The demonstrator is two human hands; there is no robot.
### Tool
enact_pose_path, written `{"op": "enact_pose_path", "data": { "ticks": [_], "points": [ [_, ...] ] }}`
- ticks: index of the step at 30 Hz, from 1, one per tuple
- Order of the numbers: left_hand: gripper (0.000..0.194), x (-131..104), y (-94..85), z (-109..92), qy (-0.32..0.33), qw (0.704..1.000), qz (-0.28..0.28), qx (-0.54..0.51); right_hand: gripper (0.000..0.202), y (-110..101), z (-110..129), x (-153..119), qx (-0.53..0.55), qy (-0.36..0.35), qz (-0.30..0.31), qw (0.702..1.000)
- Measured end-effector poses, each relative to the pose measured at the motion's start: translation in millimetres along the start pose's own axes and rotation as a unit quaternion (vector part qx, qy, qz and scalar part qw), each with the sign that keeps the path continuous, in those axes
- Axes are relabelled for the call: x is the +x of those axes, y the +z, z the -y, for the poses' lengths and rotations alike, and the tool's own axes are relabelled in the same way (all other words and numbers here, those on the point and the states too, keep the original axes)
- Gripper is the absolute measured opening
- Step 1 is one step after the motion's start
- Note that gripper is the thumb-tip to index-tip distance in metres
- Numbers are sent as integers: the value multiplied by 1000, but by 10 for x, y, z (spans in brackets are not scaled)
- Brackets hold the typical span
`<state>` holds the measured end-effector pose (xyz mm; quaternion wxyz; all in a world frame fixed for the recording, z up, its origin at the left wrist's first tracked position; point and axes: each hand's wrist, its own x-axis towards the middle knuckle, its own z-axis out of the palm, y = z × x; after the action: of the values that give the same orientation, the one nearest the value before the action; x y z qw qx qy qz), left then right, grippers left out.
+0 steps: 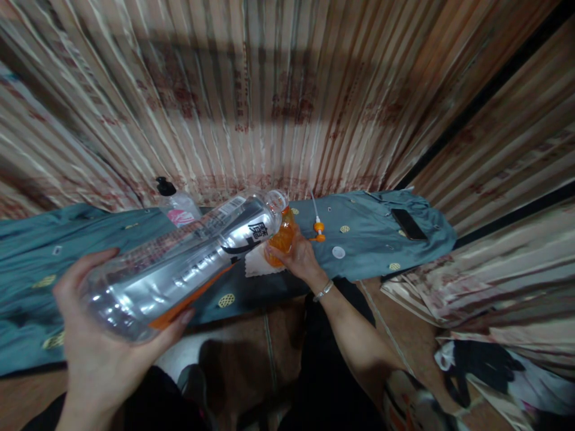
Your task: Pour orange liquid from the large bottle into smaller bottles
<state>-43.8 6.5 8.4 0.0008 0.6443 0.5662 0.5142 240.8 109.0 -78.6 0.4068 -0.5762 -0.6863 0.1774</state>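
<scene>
My left hand (103, 335) is closed round the base of a large clear plastic bottle (193, 263) with a silver and orange label. The bottle is tilted, its open neck reaching right to the top of a small orange bottle (283, 239). My right hand (296, 254) grips that orange bottle, with a bracelet on the wrist. Whether the two mouths touch, and whether liquid passes between them, I cannot tell. Right of my right hand, an orange pump head (318, 230) with a thin tube lies on the cloth. Beneath the orange bottle is a white tissue (258, 263).
A clear bottle with a black pump top (182, 206) stands behind the large bottle. On the blue-green cloth (368, 239) lie a small white cap (338, 252) and a black phone (408, 224). Pleated curtains (269, 108) hang close behind. Fabric items (494, 371) lie at lower right.
</scene>
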Motion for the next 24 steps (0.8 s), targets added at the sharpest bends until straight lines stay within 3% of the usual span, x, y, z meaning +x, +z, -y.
{"op": "enact_pose_path", "data": {
  "ticks": [11, 24],
  "points": [
    [119, -10, 9, 108, 5, 1000, 9, -3, 64, -13, 27, 4, -1, 3, 5, 1000],
    [114, -13, 2, 51, 7, 1000, 10, -2, 67, 12, 19, 9, 6, 7, 0, 1000]
  ]
}}
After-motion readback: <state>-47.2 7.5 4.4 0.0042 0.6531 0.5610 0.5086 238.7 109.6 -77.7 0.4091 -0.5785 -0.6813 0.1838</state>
